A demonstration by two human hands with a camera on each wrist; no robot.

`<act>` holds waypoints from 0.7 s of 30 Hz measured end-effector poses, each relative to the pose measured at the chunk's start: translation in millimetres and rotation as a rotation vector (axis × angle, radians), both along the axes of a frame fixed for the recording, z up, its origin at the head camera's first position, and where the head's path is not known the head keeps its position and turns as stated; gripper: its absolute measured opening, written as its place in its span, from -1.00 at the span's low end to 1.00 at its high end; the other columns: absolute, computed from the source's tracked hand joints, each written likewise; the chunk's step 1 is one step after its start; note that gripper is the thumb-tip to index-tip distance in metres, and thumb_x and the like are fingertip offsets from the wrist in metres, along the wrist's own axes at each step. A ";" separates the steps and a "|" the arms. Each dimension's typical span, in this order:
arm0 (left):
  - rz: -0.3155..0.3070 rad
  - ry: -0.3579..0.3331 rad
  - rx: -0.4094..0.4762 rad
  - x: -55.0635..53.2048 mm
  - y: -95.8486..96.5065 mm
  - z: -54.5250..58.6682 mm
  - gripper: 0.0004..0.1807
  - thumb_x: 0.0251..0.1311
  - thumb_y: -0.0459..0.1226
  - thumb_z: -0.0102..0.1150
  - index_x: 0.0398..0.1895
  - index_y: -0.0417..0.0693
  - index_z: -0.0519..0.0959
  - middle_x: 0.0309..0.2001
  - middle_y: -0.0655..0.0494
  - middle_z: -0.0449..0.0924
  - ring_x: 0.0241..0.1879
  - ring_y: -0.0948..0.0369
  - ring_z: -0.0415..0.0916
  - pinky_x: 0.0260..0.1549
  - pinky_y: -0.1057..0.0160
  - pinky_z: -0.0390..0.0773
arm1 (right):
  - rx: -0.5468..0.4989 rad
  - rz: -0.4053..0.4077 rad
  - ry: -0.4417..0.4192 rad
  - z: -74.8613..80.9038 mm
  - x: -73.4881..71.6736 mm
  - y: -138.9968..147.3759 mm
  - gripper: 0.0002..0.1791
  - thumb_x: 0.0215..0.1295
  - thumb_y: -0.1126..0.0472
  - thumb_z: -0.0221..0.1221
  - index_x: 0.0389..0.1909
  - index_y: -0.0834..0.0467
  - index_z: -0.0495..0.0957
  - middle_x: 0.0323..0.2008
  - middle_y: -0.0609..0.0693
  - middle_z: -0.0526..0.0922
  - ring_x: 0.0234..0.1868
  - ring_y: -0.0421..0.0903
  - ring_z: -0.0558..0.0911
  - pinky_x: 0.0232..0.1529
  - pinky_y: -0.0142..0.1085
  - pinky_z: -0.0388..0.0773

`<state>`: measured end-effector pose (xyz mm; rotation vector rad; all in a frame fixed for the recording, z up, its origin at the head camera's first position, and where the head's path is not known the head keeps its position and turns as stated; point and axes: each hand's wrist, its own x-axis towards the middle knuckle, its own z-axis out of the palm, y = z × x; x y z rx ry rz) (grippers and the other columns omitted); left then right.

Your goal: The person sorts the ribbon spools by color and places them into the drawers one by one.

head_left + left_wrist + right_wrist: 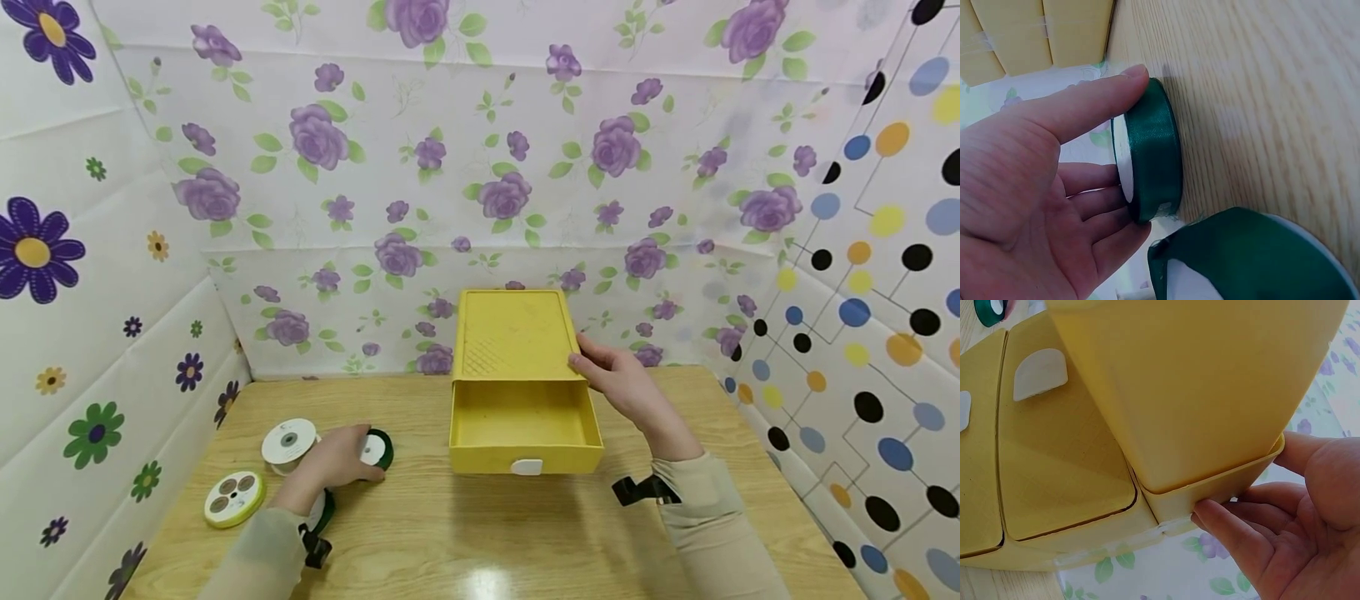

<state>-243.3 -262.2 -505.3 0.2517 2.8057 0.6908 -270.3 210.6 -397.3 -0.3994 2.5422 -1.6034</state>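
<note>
While a purple-rose cloth (pixel 420 200) spans the back of the head view, a daisy-print cloth (pixel 150 325) covers its left edge and a dotted cloth (pixel 862 350) its right edge; across the lower half lies a wood-grain table (pixel 397 550); at the centre stands a yellow drawer unit (pixel 517 333), with two lower drawers (pixel 1066 450) pushed in, as the right wrist view shows at left, and its top drawer (pixel 480 460) jutting out toward the bottom of the frame; pale sleeves (pixel 720 517) enter from the lower left and lower right, each arm with a black strap (pixel 637 490) near the wrist; the right hand (pixel 622 382), right of centre, grips the unit's top right edge, thumb on the top and fingers against the side; the left hand (pixel 337 458), in the lower left, grasps a green ribbon spool (pixel 372 448) between thumb and fingers, its white face partly showing; whether that spool rests on the wood or hangs just above it, I cannot tell; at the upper left of the hand sits a white spool (pixel 288 440); farther toward the lower left lies a yellow-rimmed spool (pixel 234 498) with brown circles on its face; a second green spool (pixel 1260 262) fills the lower right of the left wrist view, near the grasped one; smallest is the white handle (pixel 527 467) on the jutting drawer's front.
</note>
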 end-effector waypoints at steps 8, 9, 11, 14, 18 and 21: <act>0.008 0.015 -0.002 1.4 -0.3 -1.4 0.03 0.12 -0.07 0.66 0.51 -0.47 0.36 0.38 -0.44 0.48 0.34 -0.36 0.46 0.27 -0.34 0.49 | 0.001 0.001 0.000 -1.0 0.2 -1.5 -0.18 0.64 -0.17 0.14 0.70 0.12 0.12 0.64 0.14 0.21 0.52 0.18 0.42 0.41 0.15 0.48; 0.010 0.017 -0.001 1.5 -0.1 -1.4 0.03 0.12 -0.07 0.66 0.51 -0.46 0.37 0.38 -0.43 0.49 0.33 -0.36 0.46 0.27 -0.34 0.50 | 0.001 0.001 0.001 -1.1 0.2 -1.5 -0.18 0.64 -0.17 0.14 0.70 0.13 0.12 0.64 0.15 0.21 0.52 0.19 0.42 0.41 0.15 0.48; 0.011 0.022 -0.002 1.5 0.1 -1.7 0.02 0.11 -0.07 0.66 0.51 -0.45 0.38 0.37 -0.43 0.50 0.33 -0.35 0.47 0.26 -0.34 0.50 | -0.002 0.003 0.003 -1.2 0.3 -1.7 -0.19 0.65 -0.15 0.13 0.70 0.13 0.12 0.64 0.16 0.21 0.52 0.20 0.42 0.41 0.16 0.47; 0.015 0.029 -0.001 1.5 0.2 -2.0 0.02 0.10 -0.07 0.66 0.50 -0.44 0.39 0.36 -0.42 0.51 0.31 -0.34 0.49 0.24 -0.33 0.52 | -0.005 0.006 0.005 -0.9 0.4 -1.7 -0.19 0.65 -0.15 0.13 0.70 0.13 0.12 0.64 0.16 0.21 0.52 0.20 0.42 0.41 0.16 0.47; 0.017 0.042 -0.002 1.8 0.2 -2.2 0.00 0.10 -0.07 0.66 0.49 -0.44 0.41 0.32 -0.41 0.54 0.27 -0.33 0.53 0.20 -0.32 0.55 | -0.012 0.005 0.001 -0.4 0.1 -1.2 -0.19 0.65 -0.16 0.14 0.70 0.11 0.13 0.64 0.13 0.22 0.52 0.18 0.42 0.41 0.15 0.48; 0.014 0.051 -0.003 2.2 0.4 -1.7 -0.01 0.09 -0.08 0.66 0.48 -0.44 0.41 0.30 -0.41 0.56 0.24 -0.32 0.54 0.19 -0.31 0.57 | -0.016 0.000 -0.005 0.3 0.0 -1.2 -0.19 0.64 -0.17 0.15 0.70 0.10 0.14 0.64 0.11 0.23 0.51 0.17 0.43 0.40 0.14 0.49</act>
